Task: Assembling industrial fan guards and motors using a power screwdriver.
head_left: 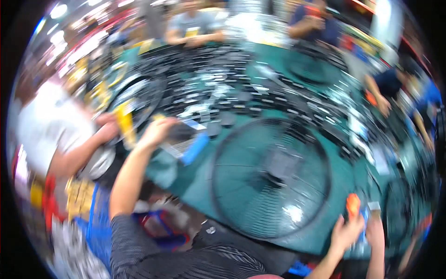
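The picture is smeared by motion. My left hand (pixel 157 131) reaches forward over the green table (pixel 200 181), its fingers on or just above a flat grey pack with a blue edge (pixel 190 145); the grip is too blurred to tell. At the lower right my right hand (pixel 346 231) is closed around a small orange object (pixel 353 203). Between my hands a large round black wire fan grille (pixel 272 179) lies flat on the table.
A person in a white shirt (pixel 46 125) at my left holds a yellow item (pixel 124 123) beside another wire grille (pixel 139 95). Another hand (pixel 374 231) is next to my right one. Many small dark parts (pixel 218 88) cover the far table, with several people around it.
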A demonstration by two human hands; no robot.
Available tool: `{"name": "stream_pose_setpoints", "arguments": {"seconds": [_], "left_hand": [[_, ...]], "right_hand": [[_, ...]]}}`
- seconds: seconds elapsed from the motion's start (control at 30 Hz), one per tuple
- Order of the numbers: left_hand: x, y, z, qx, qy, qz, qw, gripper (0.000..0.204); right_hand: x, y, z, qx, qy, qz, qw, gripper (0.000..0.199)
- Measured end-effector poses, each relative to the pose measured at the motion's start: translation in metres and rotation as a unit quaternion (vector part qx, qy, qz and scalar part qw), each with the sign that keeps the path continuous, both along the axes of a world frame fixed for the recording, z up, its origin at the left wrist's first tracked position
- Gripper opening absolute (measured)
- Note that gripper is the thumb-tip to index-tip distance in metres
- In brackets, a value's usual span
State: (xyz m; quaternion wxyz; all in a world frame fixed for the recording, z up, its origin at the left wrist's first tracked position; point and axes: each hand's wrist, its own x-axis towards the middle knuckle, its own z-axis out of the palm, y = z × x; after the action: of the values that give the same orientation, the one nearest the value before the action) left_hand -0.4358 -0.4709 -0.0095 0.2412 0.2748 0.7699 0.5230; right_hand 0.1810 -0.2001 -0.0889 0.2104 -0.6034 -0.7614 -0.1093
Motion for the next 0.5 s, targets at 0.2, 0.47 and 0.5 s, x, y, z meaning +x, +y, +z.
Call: {"name": "stream_pose_setpoints", "arguments": {"seconds": [0.2,0.47,0.5], "left_hand": [[-0.005,-0.009,-0.014,-0.076,0.099,-0.077,0.989,0.074],[-0.002,-0.005,-0.01,-0.228,0.442,-0.172,0.85,0.097],[-0.001,-0.004,-0.007,-0.248,0.472,-0.173,0.828,0.081]], "right_hand": [[-0.003,-0.003,0.017,0.012,0.033,0.018,0.999,0.056],[0.001,0.003,0.02,0.007,0.012,0.01,1.0,0.057],[0.001,0.003,0.02,0.006,0.013,0.003,1.0,0.057]]}}
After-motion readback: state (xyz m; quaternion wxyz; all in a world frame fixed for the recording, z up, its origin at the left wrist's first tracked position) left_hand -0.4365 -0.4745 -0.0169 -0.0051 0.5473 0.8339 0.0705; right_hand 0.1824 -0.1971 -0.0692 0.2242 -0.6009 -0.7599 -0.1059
